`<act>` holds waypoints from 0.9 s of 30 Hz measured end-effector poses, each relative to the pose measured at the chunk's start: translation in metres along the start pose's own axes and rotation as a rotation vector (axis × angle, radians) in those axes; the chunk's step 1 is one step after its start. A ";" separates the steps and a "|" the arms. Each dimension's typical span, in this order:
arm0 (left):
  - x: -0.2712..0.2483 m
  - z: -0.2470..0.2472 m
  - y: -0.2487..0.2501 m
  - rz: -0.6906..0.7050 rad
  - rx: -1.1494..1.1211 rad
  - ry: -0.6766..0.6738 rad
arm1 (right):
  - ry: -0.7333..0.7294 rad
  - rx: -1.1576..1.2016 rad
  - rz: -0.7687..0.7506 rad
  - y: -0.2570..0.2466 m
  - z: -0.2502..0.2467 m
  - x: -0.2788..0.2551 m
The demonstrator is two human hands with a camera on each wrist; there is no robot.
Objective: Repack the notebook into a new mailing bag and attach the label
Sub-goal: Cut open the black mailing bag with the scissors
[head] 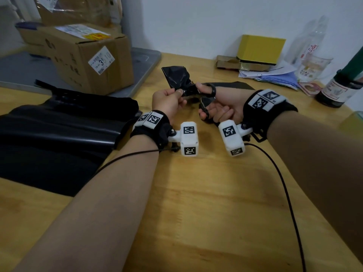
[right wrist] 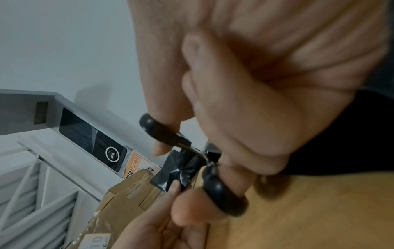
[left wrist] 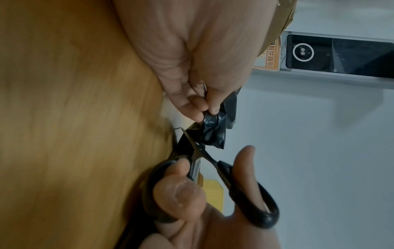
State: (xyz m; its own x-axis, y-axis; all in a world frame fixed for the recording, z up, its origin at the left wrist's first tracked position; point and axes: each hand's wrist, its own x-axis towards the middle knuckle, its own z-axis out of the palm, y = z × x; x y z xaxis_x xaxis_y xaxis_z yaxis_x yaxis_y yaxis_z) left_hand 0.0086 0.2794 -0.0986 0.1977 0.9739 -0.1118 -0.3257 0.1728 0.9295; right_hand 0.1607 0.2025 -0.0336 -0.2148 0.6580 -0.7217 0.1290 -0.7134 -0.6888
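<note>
My left hand (head: 179,93) pinches a crumpled scrap of black plastic mailing bag (head: 176,78) between thumb and fingers, above the wooden table (head: 196,193). My right hand (head: 208,103) grips black scissors (head: 205,107), thumb through one loop and fingers through the other. In the left wrist view the scissors (left wrist: 245,190) have their blades at the lower edge of the black plastic (left wrist: 215,129). The right wrist view shows the scissors' handle (right wrist: 221,190) and the plastic (right wrist: 179,166) just beyond it. A pile of black mailing bags (head: 59,124) lies at the left. No notebook or label is visible.
A taped cardboard box (head: 86,55) stands on a grey tray (head: 143,61) at the back left. A flat black sheet (head: 237,85) lies behind my right hand. A yellow box (head: 259,49), papers (head: 275,75), a glass jar (head: 312,65) and a dark bottle (head: 337,89) crowd the back right. Cables trail from both wrists.
</note>
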 end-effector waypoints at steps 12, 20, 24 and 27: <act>-0.001 -0.002 0.000 0.009 0.039 0.040 | 0.109 0.113 -0.067 0.011 0.001 0.005; -0.004 0.002 0.004 -0.018 0.047 0.063 | 0.128 0.059 -0.085 0.005 0.006 0.000; -0.008 0.002 0.006 -0.010 0.058 0.071 | 0.099 0.044 -0.089 0.003 0.003 0.001; -0.011 0.002 0.007 -0.006 0.083 0.061 | 0.091 0.028 -0.071 0.001 0.003 0.002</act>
State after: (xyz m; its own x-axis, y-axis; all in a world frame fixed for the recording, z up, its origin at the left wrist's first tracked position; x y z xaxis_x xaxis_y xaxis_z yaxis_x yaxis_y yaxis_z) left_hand 0.0059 0.2695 -0.0899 0.1421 0.9804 -0.1364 -0.2465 0.1685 0.9544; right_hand 0.1575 0.2029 -0.0354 -0.1336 0.7251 -0.6756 0.0889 -0.6702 -0.7369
